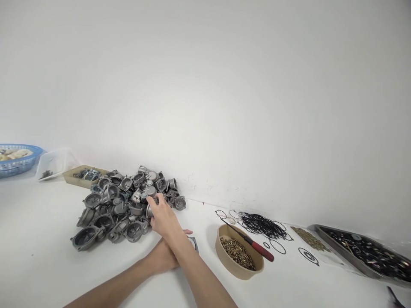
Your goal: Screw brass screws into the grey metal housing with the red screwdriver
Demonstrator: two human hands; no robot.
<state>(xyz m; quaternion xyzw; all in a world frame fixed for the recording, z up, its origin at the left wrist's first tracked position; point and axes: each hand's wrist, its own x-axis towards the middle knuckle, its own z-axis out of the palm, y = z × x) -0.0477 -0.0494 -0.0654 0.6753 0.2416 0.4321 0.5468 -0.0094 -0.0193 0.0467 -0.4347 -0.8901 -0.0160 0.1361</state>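
A heap of grey metal castings (123, 205) lies on the white table (38, 256) against the wall. My right hand (163, 218) reaches across my left arm to the heap's right edge, its fingers closed round one casting (149, 204) there. My left hand (162, 256) rests on the table beneath my right forearm and is mostly hidden. Its thumb shows beside a small grey metal part (193, 243) that it seems to hold.
Right of my hands stands a tan bowl (224, 256) of brass screws, with a red-handled screwdriver (257, 248) across its rim. Beyond are black O-rings (261, 226), brass bits (310, 239) and a dark tray (340, 252). A blue basket (17, 164), a clear tub (53, 164) and a tan tray (78, 179) sit far left.
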